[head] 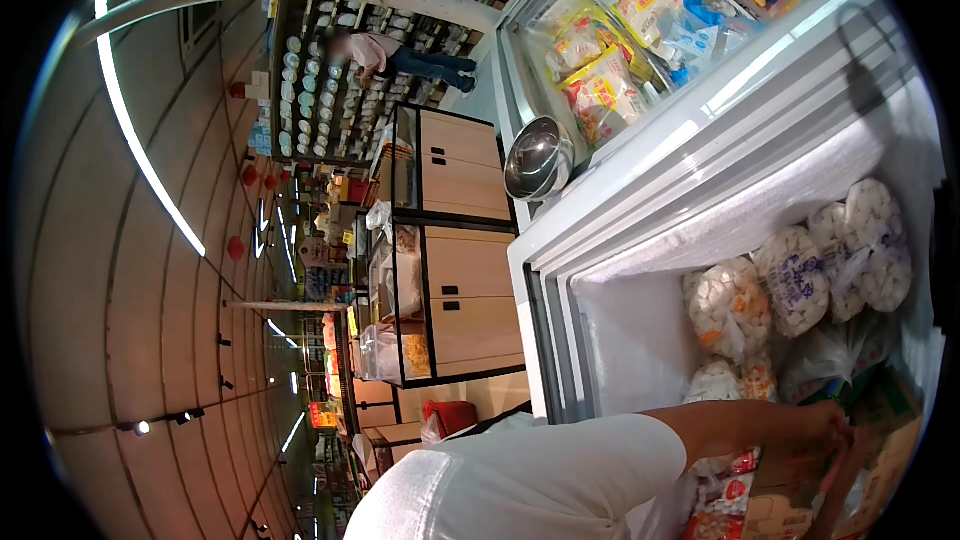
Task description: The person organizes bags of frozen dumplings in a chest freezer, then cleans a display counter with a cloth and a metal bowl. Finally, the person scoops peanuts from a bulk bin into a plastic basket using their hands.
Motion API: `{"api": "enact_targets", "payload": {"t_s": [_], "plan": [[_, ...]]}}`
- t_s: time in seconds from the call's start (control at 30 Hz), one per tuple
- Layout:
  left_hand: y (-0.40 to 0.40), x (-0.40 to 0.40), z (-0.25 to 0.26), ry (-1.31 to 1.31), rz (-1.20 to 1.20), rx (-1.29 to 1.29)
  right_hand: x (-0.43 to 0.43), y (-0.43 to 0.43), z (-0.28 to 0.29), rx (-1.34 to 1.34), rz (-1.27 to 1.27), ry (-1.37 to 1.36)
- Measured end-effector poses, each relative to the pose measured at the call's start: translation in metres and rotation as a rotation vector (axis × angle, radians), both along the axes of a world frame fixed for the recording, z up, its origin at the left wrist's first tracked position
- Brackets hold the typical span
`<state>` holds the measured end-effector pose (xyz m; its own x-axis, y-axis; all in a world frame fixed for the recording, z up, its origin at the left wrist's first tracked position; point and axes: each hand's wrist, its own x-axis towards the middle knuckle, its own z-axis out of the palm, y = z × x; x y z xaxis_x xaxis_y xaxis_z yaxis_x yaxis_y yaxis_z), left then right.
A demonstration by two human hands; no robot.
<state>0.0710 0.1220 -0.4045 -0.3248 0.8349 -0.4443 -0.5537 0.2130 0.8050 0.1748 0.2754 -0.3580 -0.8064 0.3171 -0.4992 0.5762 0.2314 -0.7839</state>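
My right arm, in a white sleeve, reaches into a chest freezer (536,330). The right hand (823,420), fingers curled, is between a clear plastic bag (832,356) and a cardboard box (904,416). Close beside it is my left hand (846,454), dim and partly cut off from sight, its forearm entering at the lower edge. What either hand grips is unclear. Clear bags of white frozen pieces (791,281) lie deeper in the freezer, one with orange bits (727,307). Red-and-white packets (724,499) show beneath my forearm, next to another carton (780,480).
A second freezer compartment (517,75) holds several frozen-food packages (607,94). A steel bowl (538,159) sits at its corner. Wooden cabinets (469,270) stand beyond, with a person (382,56) at stocked shelves (300,97). The picture is turned sideways, with the ceiling at left.
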Motion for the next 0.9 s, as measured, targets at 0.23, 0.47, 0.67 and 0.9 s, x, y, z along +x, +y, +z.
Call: {"api": "enact_targets", "payload": {"t_s": [0.23, 0.47, 0.67, 0.9], "plan": [[0.018, -0.017, 0.02, 0.365, -0.304, 0.079, 0.0, -0.013, 0.004, 0.31, -0.005, 0.176], [0.005, -0.013, -0.017, 0.936, -0.838, 0.143, -0.022, -0.031, -0.009, 0.08, -0.063, 0.002], [-0.03, -0.008, -0.055, 0.64, -0.62, 0.283, -0.006, -0.023, -0.029, -0.211, -0.333, -0.027], [-0.054, -0.023, -0.001, 0.637, -0.76, 0.074, 0.107, 0.009, -0.068, -0.779, -0.801, 0.131]]}}
